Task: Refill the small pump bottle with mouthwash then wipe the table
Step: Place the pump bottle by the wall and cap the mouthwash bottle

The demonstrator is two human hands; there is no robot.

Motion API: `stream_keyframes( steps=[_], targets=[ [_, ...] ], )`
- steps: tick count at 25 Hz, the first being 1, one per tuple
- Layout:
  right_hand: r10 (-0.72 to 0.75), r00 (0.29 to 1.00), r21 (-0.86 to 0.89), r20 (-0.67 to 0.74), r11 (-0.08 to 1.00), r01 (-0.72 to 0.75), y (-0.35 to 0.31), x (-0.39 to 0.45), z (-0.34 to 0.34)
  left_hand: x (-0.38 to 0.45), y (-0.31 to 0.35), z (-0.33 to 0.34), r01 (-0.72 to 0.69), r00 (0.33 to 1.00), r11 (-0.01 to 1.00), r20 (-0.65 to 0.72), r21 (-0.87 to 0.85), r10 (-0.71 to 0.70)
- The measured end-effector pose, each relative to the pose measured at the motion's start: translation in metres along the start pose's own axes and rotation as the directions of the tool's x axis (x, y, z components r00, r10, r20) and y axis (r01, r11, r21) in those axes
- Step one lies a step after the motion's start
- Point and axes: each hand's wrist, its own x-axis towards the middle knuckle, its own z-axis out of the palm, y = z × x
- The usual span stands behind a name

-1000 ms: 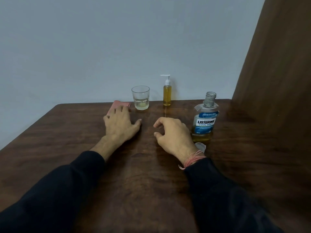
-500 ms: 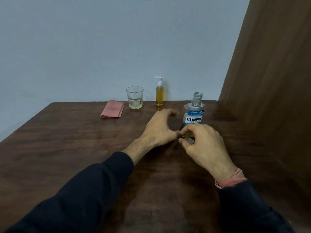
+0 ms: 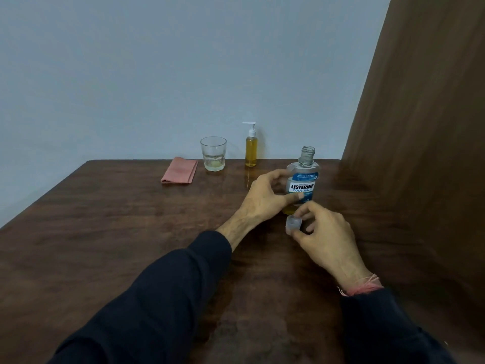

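Observation:
An uncapped mouthwash bottle [image 3: 303,177] with a blue label and a little yellow liquid stands at the table's right. My left hand [image 3: 267,195] curls around its left side, thumb on the label. Just in front of the bottle, my right hand [image 3: 321,232] pinches the clear cap [image 3: 293,224] slightly above the table. The small pump bottle [image 3: 251,148], full of yellow liquid with a white pump on, stands at the back edge by the wall. A folded pink cloth [image 3: 179,170] lies at the back left.
A drinking glass [image 3: 213,153] with a little liquid stands between the cloth and the pump bottle. A brown wooden panel [image 3: 420,127] rises along the right side of the dark wooden table [image 3: 118,232]. A grey wall is behind.
My left hand left the pink cloth and moved right to the mouthwash bottle. My right hand picked the clear cap up off the table.

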Motion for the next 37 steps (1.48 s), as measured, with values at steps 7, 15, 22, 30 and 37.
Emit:
stream_keyframes(
  steps=[7,15,22,30,37],
  targets=[
    [0.023,0.998,0.577,-0.066,0.816,0.019,0.005,0.007,-0.008,-0.027,-0.007,-0.035,0.004,0.998,0.993,-0.06,0.116,0.003],
    [-0.113,0.992,0.779,-0.062,0.616,0.118,-0.069,0.046,-0.019,-0.083,-0.022,-0.106,0.07,0.99,0.987,-0.13,0.143,-0.051],
    [-0.36,0.931,0.752,0.069,0.632,0.189,-0.133,0.086,-0.025,-0.096,-0.032,-0.121,0.102,0.978,0.985,-0.196,0.142,-0.073],
    [-0.46,0.887,0.522,0.045,0.768,0.371,-0.137,0.088,-0.045,-0.096,-0.033,-0.122,0.088,0.981,0.984,-0.186,0.157,-0.058],
    [-0.518,0.846,0.458,0.129,0.787,0.412,-0.141,0.095,-0.059,-0.099,-0.028,-0.12,0.089,0.981,0.983,-0.182,0.163,-0.059]
  ],
)
